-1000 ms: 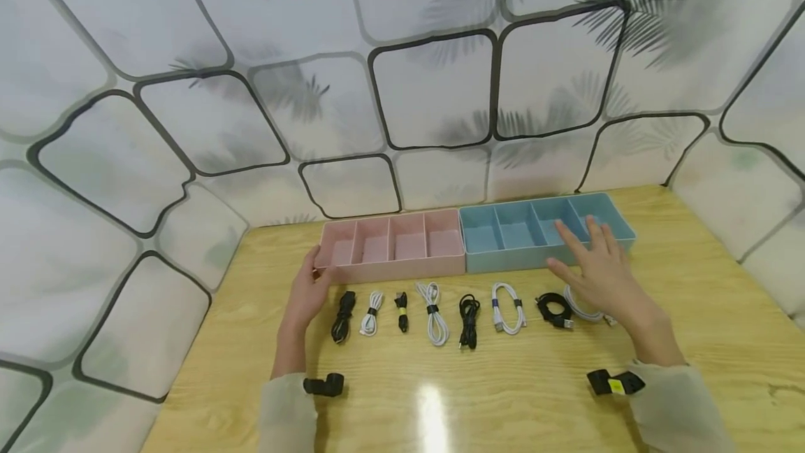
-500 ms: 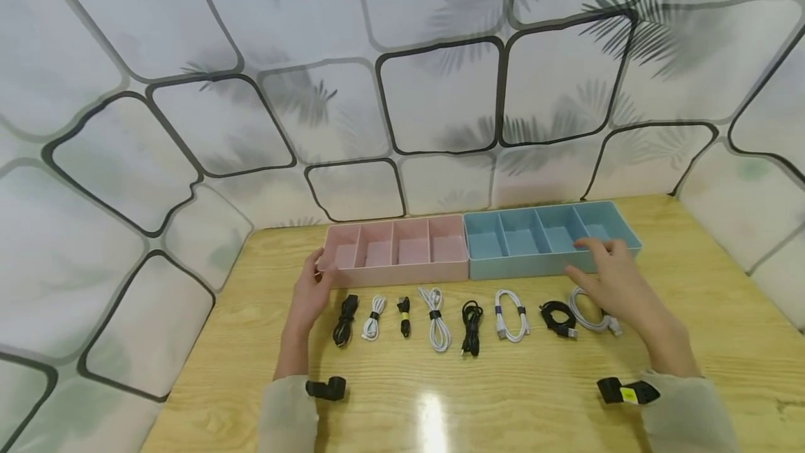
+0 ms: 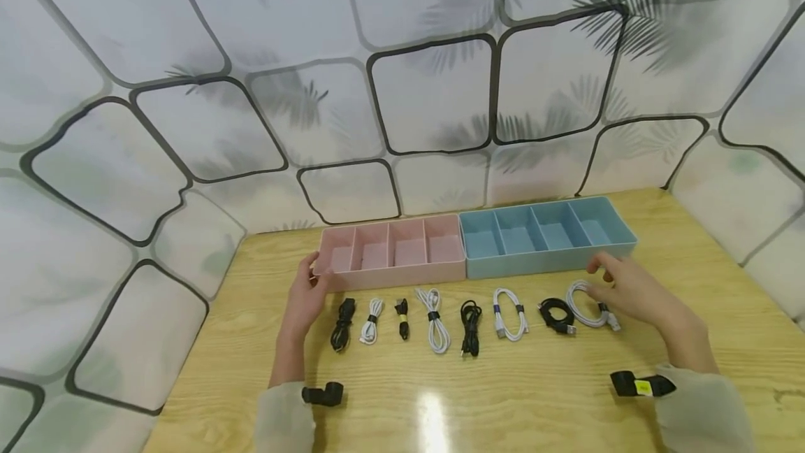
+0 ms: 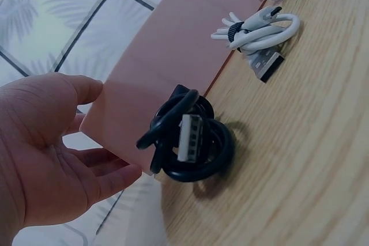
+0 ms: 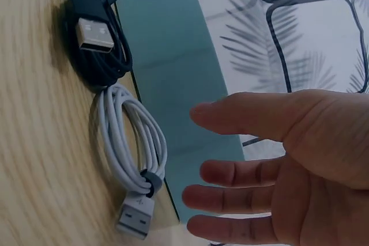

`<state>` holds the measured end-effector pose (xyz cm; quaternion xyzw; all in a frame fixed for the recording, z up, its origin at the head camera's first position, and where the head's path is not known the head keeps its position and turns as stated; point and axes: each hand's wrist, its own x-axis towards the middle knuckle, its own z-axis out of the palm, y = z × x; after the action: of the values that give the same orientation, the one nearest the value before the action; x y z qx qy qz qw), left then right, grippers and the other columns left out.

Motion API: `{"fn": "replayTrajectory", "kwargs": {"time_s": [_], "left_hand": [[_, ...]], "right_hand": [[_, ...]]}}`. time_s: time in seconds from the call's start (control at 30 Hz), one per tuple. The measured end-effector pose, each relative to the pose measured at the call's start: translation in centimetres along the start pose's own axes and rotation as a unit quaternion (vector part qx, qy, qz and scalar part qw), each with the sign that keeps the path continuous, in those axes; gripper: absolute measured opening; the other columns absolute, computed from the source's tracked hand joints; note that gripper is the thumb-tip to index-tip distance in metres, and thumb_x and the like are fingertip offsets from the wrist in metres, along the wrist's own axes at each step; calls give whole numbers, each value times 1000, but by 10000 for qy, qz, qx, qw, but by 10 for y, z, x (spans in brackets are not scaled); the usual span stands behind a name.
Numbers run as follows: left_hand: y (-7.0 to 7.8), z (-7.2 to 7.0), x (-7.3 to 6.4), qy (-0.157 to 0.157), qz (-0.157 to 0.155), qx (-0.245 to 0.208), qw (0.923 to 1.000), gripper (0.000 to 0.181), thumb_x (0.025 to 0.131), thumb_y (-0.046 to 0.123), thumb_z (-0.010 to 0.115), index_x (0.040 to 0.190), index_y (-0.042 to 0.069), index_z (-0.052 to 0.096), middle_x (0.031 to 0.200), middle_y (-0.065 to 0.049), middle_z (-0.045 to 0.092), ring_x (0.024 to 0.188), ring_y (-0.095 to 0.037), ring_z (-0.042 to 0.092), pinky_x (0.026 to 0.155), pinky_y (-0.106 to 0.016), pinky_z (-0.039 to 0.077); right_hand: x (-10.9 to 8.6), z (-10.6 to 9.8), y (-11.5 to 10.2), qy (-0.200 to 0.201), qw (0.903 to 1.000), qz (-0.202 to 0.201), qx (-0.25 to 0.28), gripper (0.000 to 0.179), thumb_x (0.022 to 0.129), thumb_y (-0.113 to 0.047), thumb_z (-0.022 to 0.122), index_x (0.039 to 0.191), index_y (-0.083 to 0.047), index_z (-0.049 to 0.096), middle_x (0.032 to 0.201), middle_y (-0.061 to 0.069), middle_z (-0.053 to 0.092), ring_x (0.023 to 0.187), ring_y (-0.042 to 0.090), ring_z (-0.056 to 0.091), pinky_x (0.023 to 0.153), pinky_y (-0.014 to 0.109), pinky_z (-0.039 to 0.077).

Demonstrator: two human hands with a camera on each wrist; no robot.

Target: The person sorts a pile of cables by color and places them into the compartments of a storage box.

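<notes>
A pink divided box (image 3: 396, 276) stands against a blue divided box (image 3: 553, 259), both with bare compartments. My left hand (image 3: 307, 299) holds the pink box by its left end, thumb and fingers around the corner. Close by that hand lies a bundled black USB cable (image 4: 193, 136). At the right, my right hand (image 3: 635, 289) hovers beside a coiled light grey USB cable (image 5: 132, 136), thumb and fingers apart with nothing between them. In the right wrist view, the blue box's front wall (image 5: 173, 73) shows behind the fingertips. A coiled black USB cable (image 3: 556, 315) lies left of the grey one.
Between the end cables lie a small white cable (image 3: 372, 321), a short black cable with a yellow tie (image 3: 402, 319), a longer white one (image 3: 434, 320), a black one (image 3: 470, 327) and a white loop (image 3: 511, 314). A patterned backdrop (image 3: 434, 103) rises behind the boxes.
My right hand has drawn back from over the blue box toward the front, down beside the grey cable, its fingers bending from spread. The left hand has stayed at the pink box's end.
</notes>
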<state>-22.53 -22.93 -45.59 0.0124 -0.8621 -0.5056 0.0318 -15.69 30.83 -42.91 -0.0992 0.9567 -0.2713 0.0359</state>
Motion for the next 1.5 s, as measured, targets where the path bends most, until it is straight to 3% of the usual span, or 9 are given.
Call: {"fn": "replayTrajectory", "kwargs": {"time_s": [0.17,0.37,0.9,1.03,1.2,1.5], "left_hand": [[2,-1,2,1,22,-68,10000,55,103,21,51,152,8,31,144,-30,45,130,-41,49,104,-52,42],[3,0,1,69,-19,-91,9999,53,103,19,52,151,9,33,140,-30,49,126,-40,52,100,-50,44],[7,-7,1,139,48,-162,9998,54,103,20,53,152,9,33,141,-29,48,126,-41,52,102,-52,43],[5,-6,-1,74,-30,-104,9999,55,103,21,52,152,9,32,141,-30,48,126,-40,52,102,-52,43],[3,-3,-2,143,100,-79,9998,53,103,19,52,151,6,34,139,-31,49,124,-42,53,102,-53,43],[-4,1,-4,165,146,-106,9997,53,102,17,53,150,5,36,135,-30,53,119,-40,56,98,-52,46]], "right_hand": [[4,-1,2,-344,9994,31,80,33,87,-10,69,114,3,53,84,16,57,69,24,52,58,37,43],[6,4,7,-714,9971,77,231,34,84,-4,65,114,2,51,64,0,47,53,12,41,49,28,36],[13,13,7,-458,9982,195,329,28,81,3,60,109,1,53,70,4,52,55,17,49,48,30,43],[10,14,6,-486,9973,273,475,30,83,3,58,112,2,52,74,5,53,56,17,50,49,31,45],[10,13,3,-396,9970,294,593,34,85,4,55,119,4,50,80,8,55,57,18,53,50,32,46],[7,16,-15,-36,9970,-17,779,52,92,2,55,142,3,39,107,29,59,56,14,55,49,30,46]]}}
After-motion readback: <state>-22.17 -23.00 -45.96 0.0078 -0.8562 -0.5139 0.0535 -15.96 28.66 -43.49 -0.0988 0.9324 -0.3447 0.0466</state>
